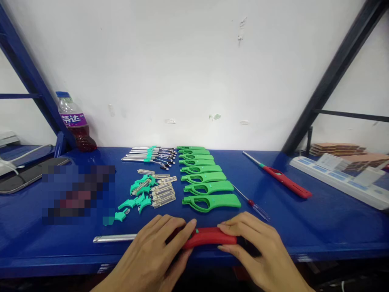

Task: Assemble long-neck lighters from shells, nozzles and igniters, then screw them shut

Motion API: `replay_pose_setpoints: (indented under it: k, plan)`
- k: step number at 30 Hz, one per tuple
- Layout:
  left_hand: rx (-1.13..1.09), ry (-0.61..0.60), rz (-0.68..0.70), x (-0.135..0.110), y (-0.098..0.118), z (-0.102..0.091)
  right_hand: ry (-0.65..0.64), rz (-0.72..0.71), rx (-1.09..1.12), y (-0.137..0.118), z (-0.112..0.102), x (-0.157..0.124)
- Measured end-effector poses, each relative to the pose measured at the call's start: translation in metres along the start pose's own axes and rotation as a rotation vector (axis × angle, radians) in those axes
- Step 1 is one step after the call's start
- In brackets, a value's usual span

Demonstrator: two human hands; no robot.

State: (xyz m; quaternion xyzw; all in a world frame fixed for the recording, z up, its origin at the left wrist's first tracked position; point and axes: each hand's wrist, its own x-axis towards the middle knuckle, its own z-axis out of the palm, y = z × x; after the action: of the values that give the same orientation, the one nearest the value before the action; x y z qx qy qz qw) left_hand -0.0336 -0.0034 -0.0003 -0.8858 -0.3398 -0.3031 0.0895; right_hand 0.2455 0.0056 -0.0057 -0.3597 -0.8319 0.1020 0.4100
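Note:
A red long-necked gas lighter (209, 236) lies crosswise at the front edge of the blue table, its metal tube pointing left. My left hand (161, 247) is closed around its front part, covering the trigger area. The fingers of my right hand (255, 239) pinch the rear end of the red handle. Just beyond stands a column of green lighter handle shells (212, 201). To their left are clear fuel tanks (164, 194), teal triggers (144, 202) and a row of metal tubes with wires (148, 155).
A screwdriver (255, 207) and another red lighter (287, 181) lie to the right, near a white power strip (337, 180). At the left are a drink bottle (75, 123), a phone (30, 174) and a blurred patch. Metal posts frame both sides; a wall stands behind.

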Motion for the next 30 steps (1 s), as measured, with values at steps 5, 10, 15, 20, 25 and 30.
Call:
replay_pose_setpoints:
  k: [5,10,15,20,25,30]
  plan:
    - [0.040,-0.060,-0.099,-0.011,-0.011,0.001,0.021,0.032,-0.020,0.001,0.001,0.000]
    - [0.000,-0.037,-0.108,-0.007,-0.014,-0.002,0.050,0.014,-0.050,0.002,0.002,0.000]
    - [-0.025,-0.039,-0.093,-0.005,-0.011,-0.002,0.089,-0.020,-0.079,0.003,0.002,-0.001]
    - [-0.025,-0.050,-0.089,-0.006,-0.008,-0.001,0.087,-0.025,-0.118,0.000,0.001,0.001]
    - [-0.027,-0.044,-0.063,-0.001,-0.003,-0.004,0.091,-0.063,-0.128,0.001,0.002,0.000]
    - [-0.003,-0.051,-0.059,0.002,-0.001,-0.004,0.110,-0.094,-0.135,0.003,0.003,-0.001]
